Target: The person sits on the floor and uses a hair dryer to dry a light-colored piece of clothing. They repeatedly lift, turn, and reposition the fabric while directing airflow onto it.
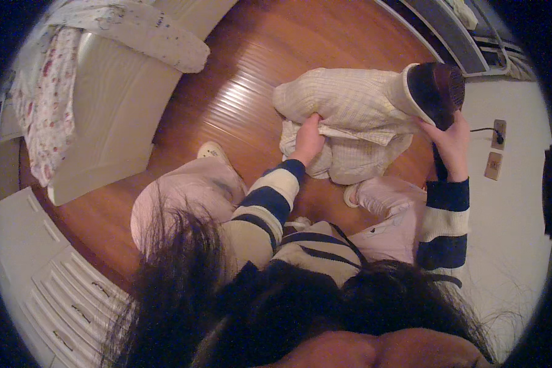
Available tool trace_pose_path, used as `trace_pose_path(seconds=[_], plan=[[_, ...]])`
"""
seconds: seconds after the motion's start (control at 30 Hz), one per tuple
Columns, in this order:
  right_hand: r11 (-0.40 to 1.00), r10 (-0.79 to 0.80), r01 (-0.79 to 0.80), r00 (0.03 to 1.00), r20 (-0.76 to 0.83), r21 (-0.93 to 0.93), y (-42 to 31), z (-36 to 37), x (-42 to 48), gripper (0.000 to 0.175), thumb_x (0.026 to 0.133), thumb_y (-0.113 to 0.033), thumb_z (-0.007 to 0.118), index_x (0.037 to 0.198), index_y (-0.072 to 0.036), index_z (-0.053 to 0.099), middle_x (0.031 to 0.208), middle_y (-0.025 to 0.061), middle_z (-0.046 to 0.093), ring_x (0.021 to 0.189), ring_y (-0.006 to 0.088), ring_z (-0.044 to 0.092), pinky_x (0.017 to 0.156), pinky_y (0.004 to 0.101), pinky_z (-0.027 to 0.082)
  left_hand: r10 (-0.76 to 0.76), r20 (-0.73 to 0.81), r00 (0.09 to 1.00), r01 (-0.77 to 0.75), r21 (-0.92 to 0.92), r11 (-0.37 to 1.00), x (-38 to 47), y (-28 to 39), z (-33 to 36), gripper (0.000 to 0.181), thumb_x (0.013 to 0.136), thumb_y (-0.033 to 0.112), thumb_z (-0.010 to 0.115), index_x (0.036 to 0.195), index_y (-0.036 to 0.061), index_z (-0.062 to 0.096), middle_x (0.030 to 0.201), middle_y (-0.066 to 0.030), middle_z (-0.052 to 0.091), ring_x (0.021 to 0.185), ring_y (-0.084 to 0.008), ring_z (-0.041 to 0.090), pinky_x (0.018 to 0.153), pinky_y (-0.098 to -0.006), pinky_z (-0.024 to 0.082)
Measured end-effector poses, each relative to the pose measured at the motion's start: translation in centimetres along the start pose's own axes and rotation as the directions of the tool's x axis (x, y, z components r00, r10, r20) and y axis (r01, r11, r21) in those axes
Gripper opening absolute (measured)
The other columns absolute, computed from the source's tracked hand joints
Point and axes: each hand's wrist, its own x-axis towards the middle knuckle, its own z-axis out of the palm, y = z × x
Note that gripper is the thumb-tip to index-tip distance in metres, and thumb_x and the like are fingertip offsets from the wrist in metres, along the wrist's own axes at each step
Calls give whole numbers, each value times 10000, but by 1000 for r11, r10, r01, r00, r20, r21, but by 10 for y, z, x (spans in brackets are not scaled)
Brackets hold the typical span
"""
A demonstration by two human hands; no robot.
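Note:
A cream plaid cloth point(349, 99), gathered and partly hanging in folds, is stretched out in front of me above the floor. My left hand point(309, 139) pinches a fold of it near its lower middle. At the right end of the cloth is a dark, round-ended object point(434, 92) with a ribbed side; what it is I cannot tell. My right hand point(448, 142) holds the cloth's edge beside this dark end, thumb on the cloth and fingers partly hidden behind the object. A dark strip hangs below, close to my right wrist.
A pale wooden bed end or panel point(119, 96) with flowered bedding point(55, 101) over it stands at left. White drawers point(80, 313) are lower left. At right, a plug and cord sit in a wall socket point(499, 135); a metal-framed rack point(451, 37) is upper right. Wooden floor point(239, 92) lies between.

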Motion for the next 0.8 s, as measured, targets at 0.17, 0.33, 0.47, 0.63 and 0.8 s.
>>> trace_pose_path(seconds=[0.17,0.33,0.47,0.63,0.8], plan=[[989,-62,58,998,-29,-138,6,-7,2,559,612,-233,832,1051,29,609,995,174,674,910,268,656,831,341,490,35,14,999,-36,149,988,-9,13,-24,332,729,69,619,1054,60,552,980,-196,619,959,-392,585,801,-463,473],[995,-98,99,994,-47,2,0,-13,-4,543,599,-201,821,1040,33,607,977,174,676,892,273,658,812,343,497,48,117,992,-65,150,987,-22,27,-37,298,734,80,614,1025,43,563,958,-210,624,944,-400,589,805,-466,473],[988,-145,147,988,-46,56,3,-6,-1,531,588,-173,814,1033,34,612,949,173,678,880,270,661,807,334,498,76,286,955,-160,283,945,-14,16,-50,302,716,124,657,993,36,577,963,-205,642,936,-381,605,778,-457,490],[977,-156,156,988,-9,144,9,-6,2,529,568,-151,815,1021,38,619,943,173,679,872,267,663,801,332,501,27,684,729,-385,378,842,24,26,-97,581,616,407,774,1042,38,634,993,-171,658,928,-340,624,800,-408,499],[971,-165,156,985,41,181,11,-7,4,540,564,-150,810,1028,46,615,958,170,678,880,259,660,804,333,501,159,490,857,-455,576,679,39,132,-208,461,725,351,743,1043,38,624,919,-162,671,883,-303,648,760,-385,514]])
